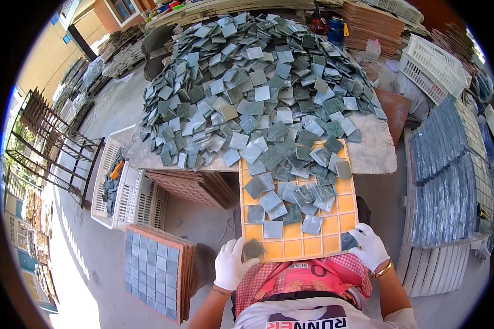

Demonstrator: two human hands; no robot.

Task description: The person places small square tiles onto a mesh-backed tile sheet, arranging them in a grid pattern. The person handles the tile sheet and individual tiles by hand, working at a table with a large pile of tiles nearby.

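While stone tiles [262, 93] are heaped across the tabletop [374, 156], more are scattered over the orange gridded tray [293, 250] at its near edge. Left hand [230, 265] is set at tray's near-left corner, part-curled against a dark tile [253, 249]; right hand [369, 248] likewise, near-right corner, by another tile [348, 241]. Whether either is gripped can't be told.

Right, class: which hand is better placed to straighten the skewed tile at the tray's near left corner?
Probably the left hand: it is beside that skewed tile, while the right hand is across the tray, at its near right corner.
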